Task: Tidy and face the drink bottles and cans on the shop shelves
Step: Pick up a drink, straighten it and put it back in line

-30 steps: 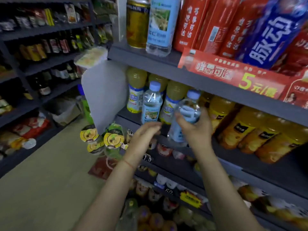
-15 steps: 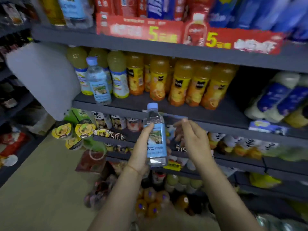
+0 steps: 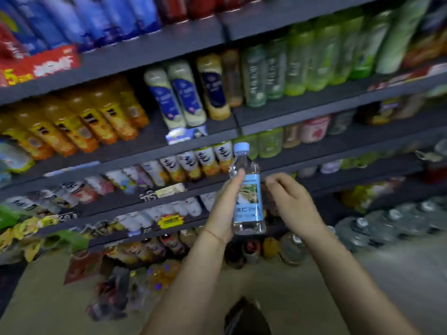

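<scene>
A clear water bottle (image 3: pixel 248 189) with a pale blue cap and blue label stands upright in front of the shelves, held in my left hand (image 3: pixel 223 206), whose thumb lies up its side. Just to the right of the bottle is my right hand (image 3: pixel 294 204), apart from it, fingers loosely curled and holding nothing. Behind them, dark grey shelves (image 3: pixel 150 151) carry orange juice bottles (image 3: pixel 72 122), blue-labelled milky bottles (image 3: pixel 183 97) and pale green bottles (image 3: pixel 302 64).
Lower shelves hold small cups and short bottles (image 3: pixel 183 163). A stack of shrink-wrapped water bottles (image 3: pixel 391 223) sits low at the right. Snack packets (image 3: pixel 26 228) hang at the lower left. The beige floor (image 3: pixel 48 305) runs along the shelving.
The bottle went from my right hand on the shelf into my left hand. My view swung right along the shelves, and my right hand came off the bottle.
</scene>
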Action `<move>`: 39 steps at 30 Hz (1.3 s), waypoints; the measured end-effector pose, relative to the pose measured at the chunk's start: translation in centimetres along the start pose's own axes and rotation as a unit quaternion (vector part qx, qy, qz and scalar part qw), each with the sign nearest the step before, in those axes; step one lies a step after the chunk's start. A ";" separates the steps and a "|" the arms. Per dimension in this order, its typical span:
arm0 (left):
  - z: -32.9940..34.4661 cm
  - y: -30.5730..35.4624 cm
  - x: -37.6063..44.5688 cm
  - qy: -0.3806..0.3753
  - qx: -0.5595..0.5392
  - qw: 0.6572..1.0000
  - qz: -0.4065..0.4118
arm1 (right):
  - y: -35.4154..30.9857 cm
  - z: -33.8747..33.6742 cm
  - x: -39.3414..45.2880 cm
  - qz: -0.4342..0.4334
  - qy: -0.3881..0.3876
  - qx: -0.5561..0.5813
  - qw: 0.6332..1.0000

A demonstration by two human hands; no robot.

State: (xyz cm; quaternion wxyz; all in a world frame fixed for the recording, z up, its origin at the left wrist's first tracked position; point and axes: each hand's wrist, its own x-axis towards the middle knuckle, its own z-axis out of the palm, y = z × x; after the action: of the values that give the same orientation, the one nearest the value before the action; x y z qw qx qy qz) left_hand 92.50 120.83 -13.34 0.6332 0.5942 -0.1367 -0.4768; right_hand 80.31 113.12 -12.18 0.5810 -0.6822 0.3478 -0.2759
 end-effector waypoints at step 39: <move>102.5 1.7 36.1 0.097 0.136 0.915 0.367 | 4.1 -100.8 38.3 -0.180 0.036 0.061 0.981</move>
State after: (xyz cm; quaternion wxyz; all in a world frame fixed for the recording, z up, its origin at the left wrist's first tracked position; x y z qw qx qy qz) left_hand 35.77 29.14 0.23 0.6869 0.6258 -0.3468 -0.1277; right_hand 24.19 21.82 0.11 0.5500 -0.6862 0.2225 -0.4208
